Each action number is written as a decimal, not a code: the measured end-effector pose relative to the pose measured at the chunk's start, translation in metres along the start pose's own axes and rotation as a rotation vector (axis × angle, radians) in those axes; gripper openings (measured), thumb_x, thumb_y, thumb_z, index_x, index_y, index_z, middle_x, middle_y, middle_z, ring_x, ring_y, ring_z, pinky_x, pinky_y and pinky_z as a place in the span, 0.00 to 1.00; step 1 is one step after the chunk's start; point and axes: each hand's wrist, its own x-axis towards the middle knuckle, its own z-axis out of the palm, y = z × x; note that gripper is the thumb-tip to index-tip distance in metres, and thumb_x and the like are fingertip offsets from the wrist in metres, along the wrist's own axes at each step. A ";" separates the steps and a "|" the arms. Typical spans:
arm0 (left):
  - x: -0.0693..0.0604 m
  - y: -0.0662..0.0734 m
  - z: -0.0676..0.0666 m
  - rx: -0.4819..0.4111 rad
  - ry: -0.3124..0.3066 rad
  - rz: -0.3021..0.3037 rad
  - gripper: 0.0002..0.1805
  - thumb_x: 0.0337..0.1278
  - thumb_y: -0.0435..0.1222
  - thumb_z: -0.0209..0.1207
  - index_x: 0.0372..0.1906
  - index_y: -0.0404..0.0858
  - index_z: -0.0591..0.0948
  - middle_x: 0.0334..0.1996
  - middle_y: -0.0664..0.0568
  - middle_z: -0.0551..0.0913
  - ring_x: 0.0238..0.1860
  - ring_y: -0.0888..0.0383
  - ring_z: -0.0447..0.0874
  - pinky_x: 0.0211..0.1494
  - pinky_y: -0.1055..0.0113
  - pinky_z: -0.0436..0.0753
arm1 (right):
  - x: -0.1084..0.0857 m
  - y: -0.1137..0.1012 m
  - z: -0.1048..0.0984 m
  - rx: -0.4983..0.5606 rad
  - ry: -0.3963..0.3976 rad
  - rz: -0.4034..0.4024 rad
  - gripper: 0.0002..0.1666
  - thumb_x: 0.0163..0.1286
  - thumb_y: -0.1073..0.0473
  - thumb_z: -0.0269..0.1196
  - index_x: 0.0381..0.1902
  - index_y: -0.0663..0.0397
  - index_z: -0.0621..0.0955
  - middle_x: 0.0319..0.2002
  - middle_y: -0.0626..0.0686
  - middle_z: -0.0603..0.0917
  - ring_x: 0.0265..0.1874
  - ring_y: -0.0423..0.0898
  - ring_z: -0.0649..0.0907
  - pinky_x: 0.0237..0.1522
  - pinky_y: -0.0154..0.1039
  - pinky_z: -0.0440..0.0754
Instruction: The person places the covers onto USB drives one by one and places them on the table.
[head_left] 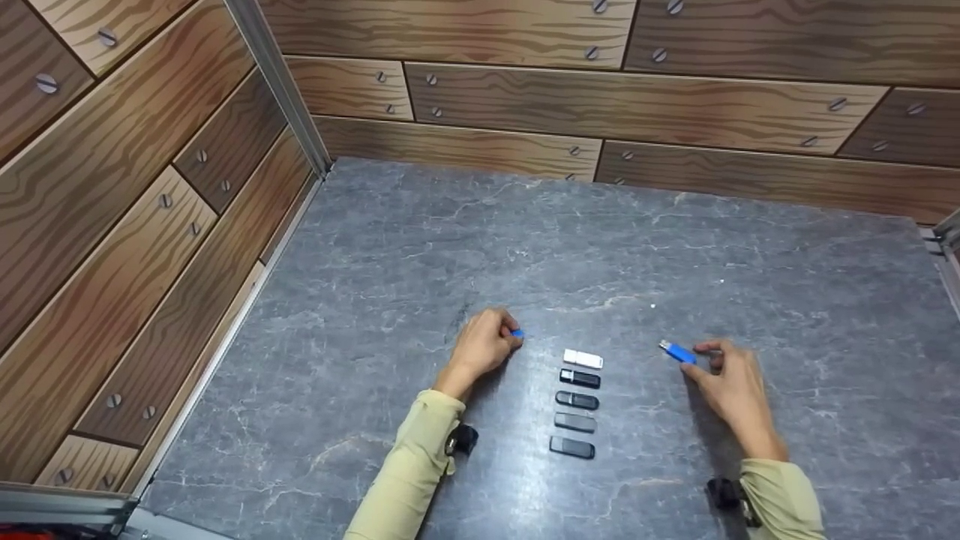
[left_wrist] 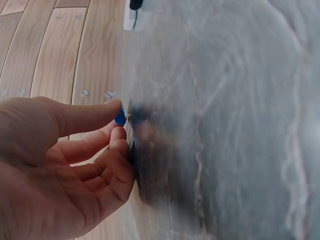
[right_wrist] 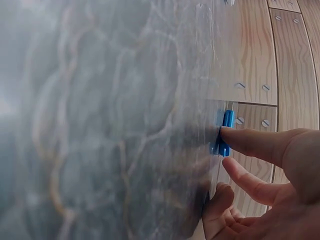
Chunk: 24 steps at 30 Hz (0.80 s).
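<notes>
In the head view, my left hand [head_left: 484, 343] pinches a small blue piece [head_left: 517, 333] between thumb and fingers, low over the tabletop. Most of that piece is hidden by the fingertips; the left wrist view shows a bit of its blue [left_wrist: 120, 118]. On the right, a blue USB stick [head_left: 681, 353] lies with its metal plug bare, pointing left and away. My right hand [head_left: 733, 382] is at its near end. The thumb touches the stick [right_wrist: 228, 131] in the right wrist view, while the index fingertip stands slightly off its end.
Between the hands several USB sticks lie in a column: a white one [head_left: 583, 358] farthest away, then black and grey ones, down to a dark one [head_left: 572, 448] nearest. The grey marbled tabletop [head_left: 420, 247] meets wood-patterned walls [head_left: 510, 97] at the back and left.
</notes>
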 end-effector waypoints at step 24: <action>-0.005 0.004 0.005 -0.644 -0.013 -0.097 0.09 0.60 0.23 0.68 0.45 0.28 0.83 0.26 0.53 0.82 0.18 0.61 0.78 0.20 0.71 0.80 | -0.008 -0.012 -0.003 0.331 -0.008 0.180 0.23 0.71 0.59 0.72 0.58 0.67 0.81 0.32 0.37 0.91 0.23 0.29 0.84 0.25 0.29 0.83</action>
